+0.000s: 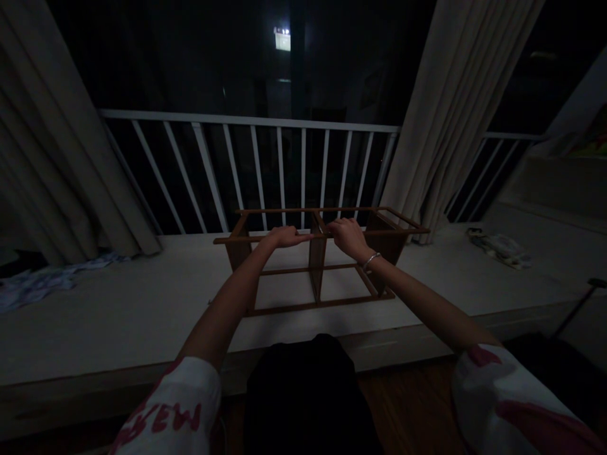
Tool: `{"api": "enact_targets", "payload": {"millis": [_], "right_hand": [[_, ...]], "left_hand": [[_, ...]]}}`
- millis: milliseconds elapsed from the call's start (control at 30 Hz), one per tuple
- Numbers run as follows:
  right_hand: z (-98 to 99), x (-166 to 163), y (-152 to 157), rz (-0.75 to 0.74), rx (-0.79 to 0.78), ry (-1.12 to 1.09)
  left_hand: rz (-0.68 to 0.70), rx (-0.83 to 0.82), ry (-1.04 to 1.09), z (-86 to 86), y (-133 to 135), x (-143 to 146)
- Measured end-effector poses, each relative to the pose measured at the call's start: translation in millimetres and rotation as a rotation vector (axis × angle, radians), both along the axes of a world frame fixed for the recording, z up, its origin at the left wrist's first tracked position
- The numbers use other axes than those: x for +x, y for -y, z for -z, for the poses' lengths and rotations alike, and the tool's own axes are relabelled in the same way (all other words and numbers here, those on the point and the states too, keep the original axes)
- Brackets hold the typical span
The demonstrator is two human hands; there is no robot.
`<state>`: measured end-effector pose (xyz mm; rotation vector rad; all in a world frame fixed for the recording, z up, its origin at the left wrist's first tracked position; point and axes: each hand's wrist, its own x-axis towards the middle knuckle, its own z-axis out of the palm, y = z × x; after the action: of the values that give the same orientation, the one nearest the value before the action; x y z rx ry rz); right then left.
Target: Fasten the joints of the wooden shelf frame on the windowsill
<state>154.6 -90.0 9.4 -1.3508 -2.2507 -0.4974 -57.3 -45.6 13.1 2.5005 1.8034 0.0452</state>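
Observation:
A brown wooden shelf rack (317,268) lies on its side on the white window ledge, its end panels and middle board upright between long thin rails. My left hand (286,237) is wrapped over the near upper rail just left of the middle board, with a finger stretched along it toward the joint. Right of that joint, my right hand (347,236) is closed, fingertips pinched together at the top of the middle board. Whatever those fingertips hold, if anything, is too small and dark to make out. A bracelet (372,260) circles my right wrist.
Behind the rack runs a white railing (303,167) before a dark window. Beige curtains (441,114) hang on both sides. Patterned cloth (57,281) lies on the ledge at left, and a crumpled plastic-looking item (505,249) at right. Wooden floor (408,404) shows below.

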Motion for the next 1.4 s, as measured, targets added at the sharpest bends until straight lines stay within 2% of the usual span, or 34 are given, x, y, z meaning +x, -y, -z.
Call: {"api": "enact_targets", "payload": {"millis": [167, 600, 867, 1033, 1233, 1400], "right_hand": [[0.6, -3.5, -0.5, -0.028, -0.003, -0.053], [-1.1, -12.7, -11.6, 0.034, -0.118, -0.210], [-4.0, -11.1, -11.2, -0.010, -0.163, -0.173], [-5.6, -10.9, -11.7, -0.063, -0.119, -0.173], [-10.4, -9.5, -7.9, -0.027, -0.108, -0.141], [-8.2, -10.5, -9.4, -0.056, -0.127, -0.157]], "left_hand": [[0.006, -0.003, 0.005, -1.2, 1.5, -0.3], [0.002, 0.000, -0.013, -1.1, 2.4, -0.1], [0.002, 0.008, 0.002, -1.4, 2.7, -0.2], [0.006, 0.007, 0.003, -0.8, 1.2, -1.4], [0.006, 0.008, 0.001, 0.1, -0.6, -2.4], [0.022, 0.009, 0.004, -1.0, 2.1, -2.8]]}}
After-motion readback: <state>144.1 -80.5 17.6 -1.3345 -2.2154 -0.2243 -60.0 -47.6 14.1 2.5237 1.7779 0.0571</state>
